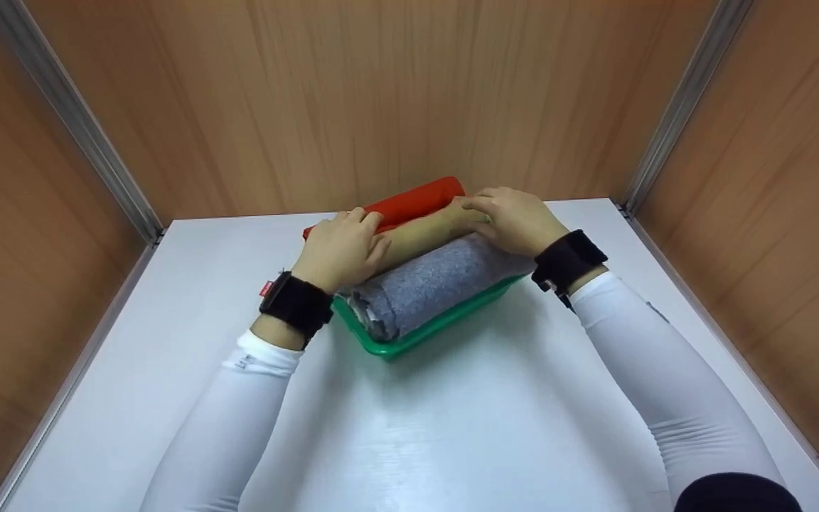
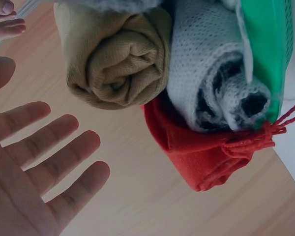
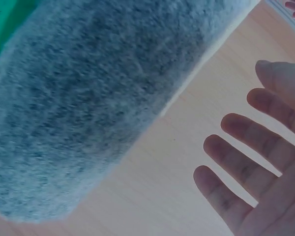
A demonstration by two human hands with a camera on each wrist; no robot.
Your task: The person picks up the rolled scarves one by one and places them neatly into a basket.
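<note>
A green basket [image 1: 389,350] stands at an angle on the white table, filled with rolled cloths. A fuzzy grey roll [image 1: 445,281] lies along its near side. Behind that is a tan cloth roll [image 1: 420,236], and at the back a red pouch [image 1: 416,203] whose red cord shows in the left wrist view. Also in that view, a light grey knitted roll [image 2: 196,64] sits between the tan roll and the basket wall. My left hand [image 1: 340,245] hovers over the tan roll's left end, fingers spread. Over its right end is my right hand [image 1: 520,219], fingers loosely extended.
A wood-grain panel [image 1: 395,99] rises close behind the basket. Side panels [image 1: 40,270] with metal edge strips [image 1: 680,107] bound the white table [image 1: 409,441] left and right.
</note>
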